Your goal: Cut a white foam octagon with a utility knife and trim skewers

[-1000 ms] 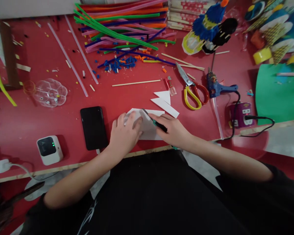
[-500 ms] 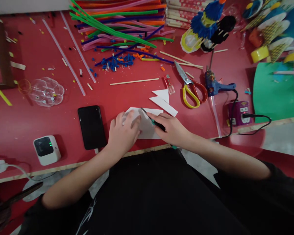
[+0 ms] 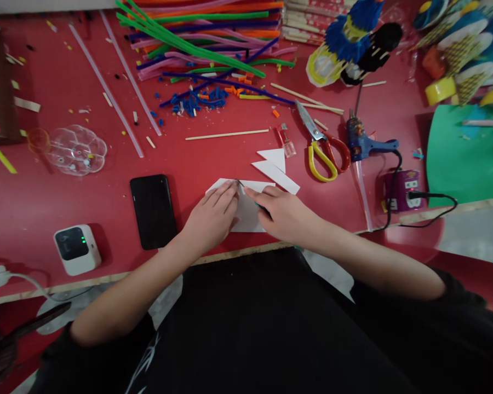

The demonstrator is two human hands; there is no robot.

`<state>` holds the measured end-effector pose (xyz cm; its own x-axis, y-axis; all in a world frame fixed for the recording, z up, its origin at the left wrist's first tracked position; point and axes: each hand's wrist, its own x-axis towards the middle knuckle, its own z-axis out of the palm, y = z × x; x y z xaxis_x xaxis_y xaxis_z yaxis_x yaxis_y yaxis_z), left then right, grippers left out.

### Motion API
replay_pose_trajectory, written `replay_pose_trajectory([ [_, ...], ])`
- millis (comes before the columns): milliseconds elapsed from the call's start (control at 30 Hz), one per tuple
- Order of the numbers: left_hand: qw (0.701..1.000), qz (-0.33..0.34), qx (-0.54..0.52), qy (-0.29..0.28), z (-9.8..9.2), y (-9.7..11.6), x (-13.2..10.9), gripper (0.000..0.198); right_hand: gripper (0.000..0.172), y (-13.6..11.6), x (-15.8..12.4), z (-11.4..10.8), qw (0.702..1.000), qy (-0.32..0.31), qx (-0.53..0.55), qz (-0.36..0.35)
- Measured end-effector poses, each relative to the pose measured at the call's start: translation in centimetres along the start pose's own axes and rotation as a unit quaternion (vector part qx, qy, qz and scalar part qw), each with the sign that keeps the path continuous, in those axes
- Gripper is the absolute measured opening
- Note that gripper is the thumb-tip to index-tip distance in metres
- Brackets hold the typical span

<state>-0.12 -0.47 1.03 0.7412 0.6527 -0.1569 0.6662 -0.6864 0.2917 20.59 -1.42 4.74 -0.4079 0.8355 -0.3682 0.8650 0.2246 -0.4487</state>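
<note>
A white sheet of paper point(image 3: 246, 210) lies near the front edge of the red table point(image 3: 45, 191). My left hand point(image 3: 211, 219) rests flat on its left part, fingers stretched out and pressing it down. My right hand point(image 3: 281, 213) is closed around a thin dark craft knife point(image 3: 258, 205) whose tip point(image 3: 239, 182) touches the paper's far edge, right beside my left fingertips. Two white paper triangles point(image 3: 276, 167) lie just beyond my right hand.
A black phone point(image 3: 153, 210) lies left of the paper, a small white device point(image 3: 76, 249) further left. Scissors point(image 3: 322, 143), a blue glue gun point(image 3: 363, 143) with its cord, a wooden stick point(image 3: 227, 134), coloured pipe cleaners point(image 3: 205, 46) and a green sheet point(image 3: 462, 158) fill the far and right side.
My left hand has slid to the right on the paper, its fingers now beside the knife tip. The right hand with the knife has shifted slightly toward the paper's far edge.
</note>
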Motion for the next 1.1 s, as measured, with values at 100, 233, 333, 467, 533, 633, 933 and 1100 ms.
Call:
replay_pose_trajectory([
  [100, 1.0, 0.001, 0.011, -0.004, 0.1, 0.3, 0.0, 0.054, 0.061, -0.1, 0.0, 0.0, 1.0, 0.007, -0.003, 0.002],
  [233, 0.999, -0.002, 0.03, -0.009, 0.3, 0.7, 0.0, 0.053, 0.061, -0.6, 0.1, -0.7, 1.0, -0.004, -0.006, 0.01],
  [333, 0.999, -0.002, 0.044, -0.016, 0.3, 0.8, 0.1, 0.053, 0.062, -1.0, 0.1, -1.3, 0.999, -0.031, -0.014, 0.024],
  [467, 0.999, -0.01, 0.047, -0.019, 0.1, 0.9, 0.2, 0.051, 0.06, -1.1, -0.3, -1.5, 0.999, -0.042, -0.023, 0.02],
  [533, 0.999, -0.013, 0.048, -0.021, 0.0, 1.0, 0.3, 0.051, 0.059, -1.0, -0.6, -1.5, 0.999, -0.037, -0.024, 0.016],
  [633, 0.998, -0.016, 0.05, -0.02, 0.0, 1.1, 0.2, 0.052, 0.058, -1.0, -1.1, -1.6, 0.999, -0.041, -0.026, 0.023],
  [933, 0.999, -0.022, 0.024, -0.005, -0.2, 1.2, 0.2, 0.055, 0.058, -1.0, -2.3, -1.4, 0.999, -0.036, -0.01, 0.033],
  [1100, 0.999, -0.027, 0.022, 0.008, -0.8, 0.8, 0.1, 0.052, 0.056, -0.7, -2.0, -2.2, 0.999, -0.035, -0.014, 0.02],
])
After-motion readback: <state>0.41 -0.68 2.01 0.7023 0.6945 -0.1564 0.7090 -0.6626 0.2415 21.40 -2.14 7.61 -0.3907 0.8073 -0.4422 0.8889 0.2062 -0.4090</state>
